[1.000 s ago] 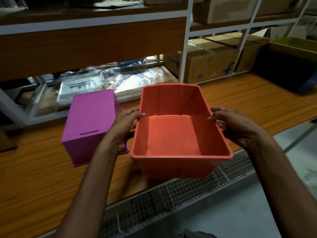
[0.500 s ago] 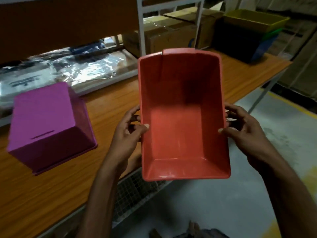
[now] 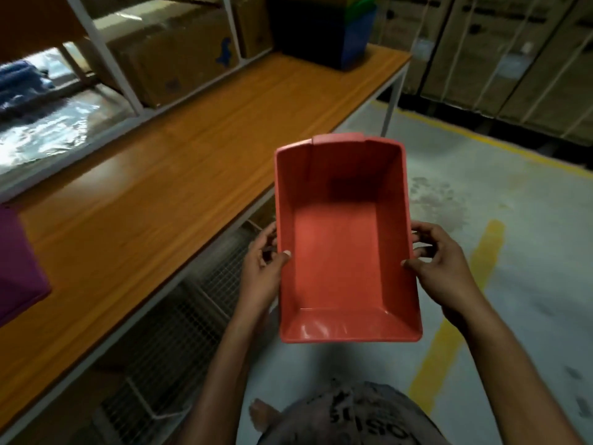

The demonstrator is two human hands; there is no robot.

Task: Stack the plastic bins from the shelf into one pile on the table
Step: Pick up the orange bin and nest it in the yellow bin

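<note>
Both hands (image 3: 261, 271) (image 3: 444, 264) hold the empty red bin (image 3: 343, 252) open-side up.

I hold a bin (image 3: 345, 252) in front of me, off the table (image 3: 154, 194) and above the floor (image 3: 513, 252), open side up. My left grip (image 3: 261, 268) is on its left wall, my right grip (image 3: 444, 264) on its right wall. The table lies to my left and runs away ahead. Another bin (image 3: 16, 268) sits on the table at the far left edge of view. A stack of bins (image 3: 324, 27) stands on the table's far end. Behind the table is the shelf (image 3: 106, 56), with boxes (image 3: 173, 59) on it.
</note>
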